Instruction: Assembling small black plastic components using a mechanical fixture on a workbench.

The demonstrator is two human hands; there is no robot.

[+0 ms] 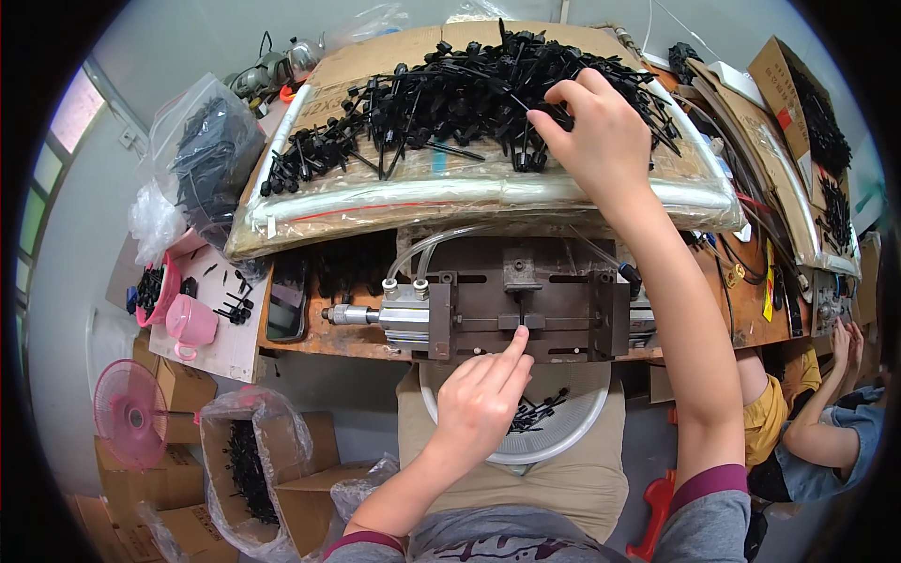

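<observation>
My left hand [477, 402] reaches up from below with its index finger stretched out. That fingertip touches the small block at the middle of a dark metal clamping fixture [479, 253]; whether a part sits under it is hidden. Over the raised cardboard tray [347, 202], my right hand [601, 136] bends thumb and index finger toward each other at a heap of black plastic cable ties [441, 103]. The thumb tip meets a thin black tie there, which the fingers pinch at the heap's front. A white mesh basket [596, 418] on my lap holds several black pieces.
An air cylinder [405, 317] with clear hoses flanks the fixture. At left stand a phone [287, 305], pink mug [191, 321], pink fan [129, 415] and a plastic-lined carton [218, 469]. Another person's hands [847, 342] show at far right, near a second loaded tray.
</observation>
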